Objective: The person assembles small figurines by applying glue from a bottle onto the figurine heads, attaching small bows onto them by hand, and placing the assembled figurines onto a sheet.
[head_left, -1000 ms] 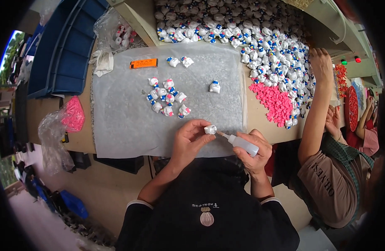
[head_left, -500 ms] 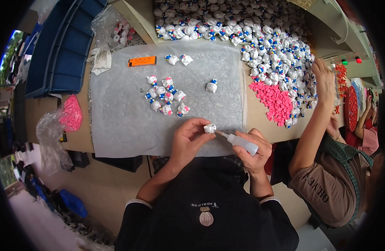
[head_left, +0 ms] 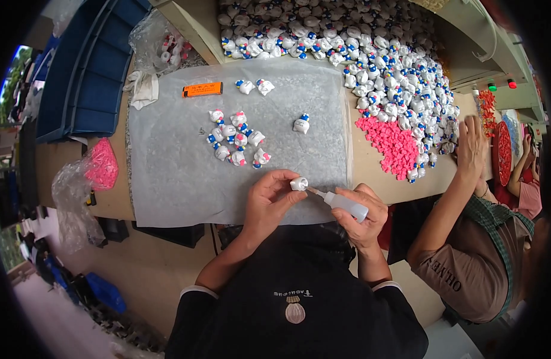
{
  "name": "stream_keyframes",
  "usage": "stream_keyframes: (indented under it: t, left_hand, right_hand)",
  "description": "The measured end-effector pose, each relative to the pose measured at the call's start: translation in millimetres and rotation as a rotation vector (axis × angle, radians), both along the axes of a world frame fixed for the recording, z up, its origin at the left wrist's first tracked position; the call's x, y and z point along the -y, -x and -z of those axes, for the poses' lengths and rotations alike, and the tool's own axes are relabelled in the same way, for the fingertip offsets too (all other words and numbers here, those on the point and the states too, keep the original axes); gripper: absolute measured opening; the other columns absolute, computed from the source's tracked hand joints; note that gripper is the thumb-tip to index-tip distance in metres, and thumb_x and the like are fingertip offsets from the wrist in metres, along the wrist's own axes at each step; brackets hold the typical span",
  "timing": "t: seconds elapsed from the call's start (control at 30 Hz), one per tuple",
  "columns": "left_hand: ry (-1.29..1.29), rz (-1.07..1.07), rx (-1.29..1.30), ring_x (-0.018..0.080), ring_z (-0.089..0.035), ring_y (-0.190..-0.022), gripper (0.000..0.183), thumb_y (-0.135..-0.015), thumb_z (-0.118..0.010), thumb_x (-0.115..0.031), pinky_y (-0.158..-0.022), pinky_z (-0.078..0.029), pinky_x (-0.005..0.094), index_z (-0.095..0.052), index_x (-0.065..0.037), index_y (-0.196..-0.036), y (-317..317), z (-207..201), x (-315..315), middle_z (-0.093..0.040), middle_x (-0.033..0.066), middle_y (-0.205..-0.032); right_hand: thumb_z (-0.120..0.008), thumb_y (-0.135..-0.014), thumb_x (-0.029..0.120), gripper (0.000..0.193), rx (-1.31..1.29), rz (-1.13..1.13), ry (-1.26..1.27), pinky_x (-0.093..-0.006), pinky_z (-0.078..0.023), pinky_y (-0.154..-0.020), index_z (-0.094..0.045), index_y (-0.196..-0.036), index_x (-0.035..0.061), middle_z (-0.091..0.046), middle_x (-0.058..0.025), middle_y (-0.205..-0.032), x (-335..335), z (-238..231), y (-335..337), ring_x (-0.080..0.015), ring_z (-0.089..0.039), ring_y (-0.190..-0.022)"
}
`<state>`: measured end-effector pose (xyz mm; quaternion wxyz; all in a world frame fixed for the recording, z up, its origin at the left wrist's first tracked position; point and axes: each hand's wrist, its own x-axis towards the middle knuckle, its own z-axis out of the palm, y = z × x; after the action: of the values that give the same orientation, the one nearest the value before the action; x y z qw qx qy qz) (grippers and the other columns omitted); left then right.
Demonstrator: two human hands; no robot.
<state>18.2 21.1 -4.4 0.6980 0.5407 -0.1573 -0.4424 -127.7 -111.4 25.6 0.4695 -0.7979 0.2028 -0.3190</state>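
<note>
Between its thumb and fingers my left hand (head_left: 268, 200) grips a small white figurine (head_left: 298, 183) above the front part of a greyish-white sheet (head_left: 179, 191). My right hand (head_left: 366, 218) is closed round a translucent squeeze bottle (head_left: 348, 206). The bottle's thin nozzle points left at the figurine; whether its tip touches cannot be made out. Beyond my hands, several white, blue and pink figurines (head_left: 240, 139) lie clustered on the sheet. A single white and blue figurine (head_left: 301, 124) lies to their right, and two more figurines (head_left: 255, 87) lie farther back.
A heap of white and blue figurines (head_left: 383, 72) fills the back right, with small pink pieces (head_left: 388, 146) before it. An orange box-like item (head_left: 202, 90) lies on the sheet. Blue bins (head_left: 87, 78) stand left, near a pink-filled bag (head_left: 102, 164). A co-worker's hand (head_left: 471, 146) is at right.
My hands, the figurine and the bottle stay almost in place. The co-worker's raised hand at the right has moved nearer and lower beside the heap, and a few figurines at its edge lie differently.
</note>
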Motion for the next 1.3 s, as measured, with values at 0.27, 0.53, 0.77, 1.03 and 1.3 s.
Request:
stream_keyframes:
  t: [0.27,0.53,0.77,1.03,1.3]
  left_hand:
    - [-0.025,0.02,-0.108,0.0114,-0.06,-0.088,0.029,-0.084,-0.064,0.0,-0.079,-0.049,0.0245,-0.054,0.0,-0.111,-1.2,-1.4,-2.3,-0.062,0.0065,-0.097]
    - [0.008,0.07,-0.204,0.0123,-0.061,-0.087,0.028,-0.083,-0.065,-0.002,-0.078,-0.05,0.024,-0.055,0.0,-0.109,1.1,-0.9,-1.9,-0.062,0.0061,-0.094]
    - [0.007,0.064,-0.223,0.0173,-0.064,-0.084,0.029,-0.084,-0.064,-0.002,-0.077,-0.05,0.0266,-0.052,0.001,-0.111,3.1,-1.8,-2.6,-0.062,0.0093,-0.092]
    - [-0.002,0.073,-0.203,0.016,-0.064,-0.084,0.029,-0.085,-0.063,-0.004,-0.076,-0.05,0.0256,-0.052,0.001,-0.111,0.2,-2.8,-2.3,-0.063,0.0085,-0.091]
    - [-0.231,-0.101,1.053,0.0225,-0.062,-0.078,0.017,-0.08,-0.065,-0.002,-0.073,-0.049,0.0293,-0.063,-0.003,-0.097,3.2,-6.7,-1.0,-0.062,0.0084,-0.09]
  right_hand:
    - [-0.075,-0.065,0.002,0.038,-0.025,0.184,-0.308,-0.0283,-0.046,-0.068,-0.063,-0.101,-0.0014,-0.063,-0.0112,-0.092,9.9,7.8,-19.7,-0.0203,-0.058,-0.075]
    - [-0.07,-0.072,0.001,0.031,-0.095,0.163,-0.14,-0.0313,-0.048,-0.079,-0.061,-0.102,0.0021,-0.064,-0.0111,-0.1,12.1,35.1,-41.4,-0.0234,-0.062,-0.091]
    - [-0.069,-0.075,-0.001,0.032,0.032,0.073,-0.235,-0.0304,-0.049,-0.085,-0.055,-0.104,0.0008,-0.064,-0.0121,-0.107,12.5,37.9,-37.9,-0.022,-0.062,-0.1]
    - [-0.076,-0.071,0.003,0.046,0.06,0.078,-0.337,-0.0325,-0.048,-0.09,-0.053,-0.11,-0.0016,-0.06,-0.0148,-0.115,13.6,37.4,-31.8,-0.0228,-0.059,-0.107]
    - [-0.07,-0.075,0.0,0.034,0.001,0.295,-0.218,-0.0278,-0.047,-0.081,-0.057,-0.106,-0.004,-0.064,-0.0112,-0.098,16.1,34.3,3.6,-0.0175,-0.061,-0.088]
